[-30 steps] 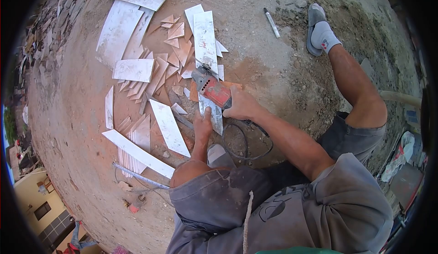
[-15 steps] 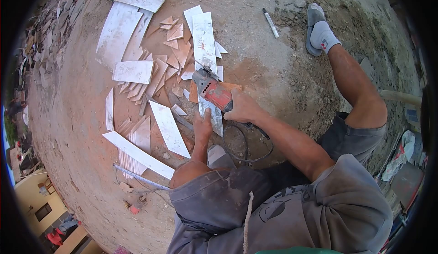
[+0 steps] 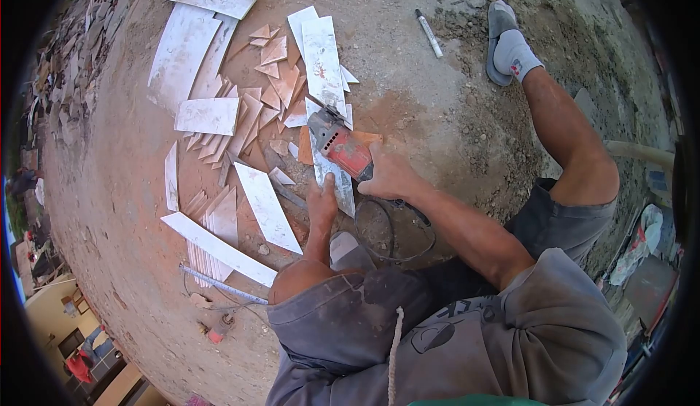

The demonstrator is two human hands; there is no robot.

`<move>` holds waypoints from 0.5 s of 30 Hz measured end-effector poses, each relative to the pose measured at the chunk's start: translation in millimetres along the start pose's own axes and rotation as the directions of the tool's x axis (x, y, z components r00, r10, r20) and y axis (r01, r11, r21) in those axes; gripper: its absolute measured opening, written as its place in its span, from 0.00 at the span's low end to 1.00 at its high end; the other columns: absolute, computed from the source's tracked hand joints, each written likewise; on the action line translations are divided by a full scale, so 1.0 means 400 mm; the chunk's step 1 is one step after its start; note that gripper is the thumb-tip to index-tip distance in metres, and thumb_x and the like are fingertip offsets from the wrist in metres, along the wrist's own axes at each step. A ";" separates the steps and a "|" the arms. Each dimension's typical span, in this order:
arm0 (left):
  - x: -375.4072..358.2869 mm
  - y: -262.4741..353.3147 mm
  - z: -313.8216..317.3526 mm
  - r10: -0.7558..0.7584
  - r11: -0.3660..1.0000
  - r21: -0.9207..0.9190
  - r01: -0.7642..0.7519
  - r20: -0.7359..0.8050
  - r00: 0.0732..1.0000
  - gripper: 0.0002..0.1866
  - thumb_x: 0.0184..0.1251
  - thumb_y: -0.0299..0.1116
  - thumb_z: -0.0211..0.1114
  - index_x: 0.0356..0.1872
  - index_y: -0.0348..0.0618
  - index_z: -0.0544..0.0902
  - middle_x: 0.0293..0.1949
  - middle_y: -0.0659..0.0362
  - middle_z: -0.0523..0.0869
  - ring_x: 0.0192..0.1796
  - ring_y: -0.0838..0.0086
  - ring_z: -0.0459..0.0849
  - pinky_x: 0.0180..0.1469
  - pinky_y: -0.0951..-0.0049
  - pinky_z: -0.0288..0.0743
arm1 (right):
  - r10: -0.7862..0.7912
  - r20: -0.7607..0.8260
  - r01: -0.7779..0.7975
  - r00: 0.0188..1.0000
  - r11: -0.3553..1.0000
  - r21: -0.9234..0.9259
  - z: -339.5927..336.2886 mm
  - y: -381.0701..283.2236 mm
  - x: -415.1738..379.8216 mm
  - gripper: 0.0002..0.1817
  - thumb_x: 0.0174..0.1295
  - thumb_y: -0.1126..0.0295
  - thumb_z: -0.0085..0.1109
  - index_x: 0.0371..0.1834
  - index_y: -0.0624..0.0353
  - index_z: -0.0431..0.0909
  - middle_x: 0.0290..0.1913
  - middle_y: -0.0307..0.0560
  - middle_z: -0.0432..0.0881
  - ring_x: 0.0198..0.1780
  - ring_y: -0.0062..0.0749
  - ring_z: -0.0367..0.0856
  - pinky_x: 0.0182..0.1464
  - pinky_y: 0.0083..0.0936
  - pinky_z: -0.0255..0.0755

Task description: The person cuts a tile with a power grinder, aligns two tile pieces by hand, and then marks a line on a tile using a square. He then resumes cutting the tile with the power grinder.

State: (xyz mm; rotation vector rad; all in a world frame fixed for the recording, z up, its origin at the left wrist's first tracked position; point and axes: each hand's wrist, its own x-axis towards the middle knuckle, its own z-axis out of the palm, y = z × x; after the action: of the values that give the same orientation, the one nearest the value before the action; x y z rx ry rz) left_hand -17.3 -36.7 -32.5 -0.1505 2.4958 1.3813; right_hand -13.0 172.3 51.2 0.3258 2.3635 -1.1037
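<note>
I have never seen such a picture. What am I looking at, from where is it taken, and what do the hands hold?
There is one view, from a camera worn on a person's head, looking down at their own arms and legs; the lens bends the edges. The person sits on bare ground. The right hand grips a red grinder with a cable. The left hand presses down a long tile under the grinder. Around lie more tiles and offcuts, a marker and a tape measure.
</note>
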 end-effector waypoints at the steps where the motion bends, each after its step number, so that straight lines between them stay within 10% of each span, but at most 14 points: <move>1: 0.001 -0.007 -0.001 -0.003 1.000 0.028 0.003 -0.014 1.000 0.26 0.73 0.50 0.59 0.47 0.30 0.80 0.41 0.38 0.85 0.47 0.47 0.84 0.52 0.54 0.73 | -0.002 0.010 0.002 1.000 1.000 -0.004 0.002 -0.007 0.002 0.35 0.41 0.58 0.67 0.51 0.72 0.70 0.42 0.72 0.82 0.46 0.65 0.83 0.50 0.47 0.77; 15: 0.010 -0.023 -0.003 -0.036 0.999 0.026 0.035 0.019 0.999 0.27 0.72 0.51 0.60 0.49 0.30 0.79 0.44 0.37 0.84 0.49 0.44 0.83 0.53 0.53 0.72 | -0.052 -0.005 0.052 0.999 0.998 0.045 0.020 -0.010 0.053 0.44 0.40 0.53 0.70 0.57 0.74 0.68 0.44 0.75 0.82 0.48 0.64 0.83 0.51 0.45 0.77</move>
State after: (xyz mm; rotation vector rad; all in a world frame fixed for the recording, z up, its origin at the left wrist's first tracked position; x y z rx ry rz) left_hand -19.4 -42.6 -40.5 -0.1743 2.4816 1.3298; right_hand -29.9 163.7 38.0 0.2840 2.3656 -1.1823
